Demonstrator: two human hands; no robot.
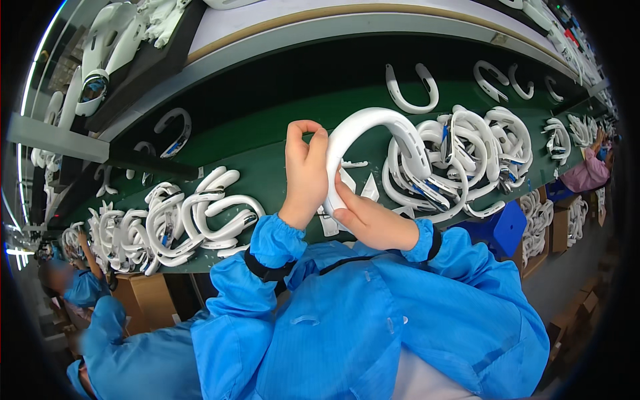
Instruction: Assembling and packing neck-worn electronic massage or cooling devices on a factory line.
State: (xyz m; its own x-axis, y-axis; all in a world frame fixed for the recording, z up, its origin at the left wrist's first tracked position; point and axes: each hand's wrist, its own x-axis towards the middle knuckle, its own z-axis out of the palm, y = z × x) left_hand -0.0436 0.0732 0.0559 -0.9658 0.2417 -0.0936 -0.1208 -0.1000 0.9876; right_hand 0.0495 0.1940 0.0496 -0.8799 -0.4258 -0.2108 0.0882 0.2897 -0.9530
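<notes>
A white U-shaped neck fan (341,143) is held up over the green bench, its curve at the top and one slotted arm hanging to the right. My right hand (373,219) grips its lower left end between thumb and fingers. Against the fan's left outer side rests my left hand (305,170), its thumb and bent forefinger closed in a pinch; anything between those fingertips is too small to make out. Small white pieces (371,188) lie on the bench behind my right hand.
Neck fans lie heaped on the right (467,150) and left (193,217) of the green bench (267,157). A single neck fan (412,107) lies at the back under a shelf (373,25). A blue bin (503,230) stands right. A co-worker in blue (143,357) sits close on the left.
</notes>
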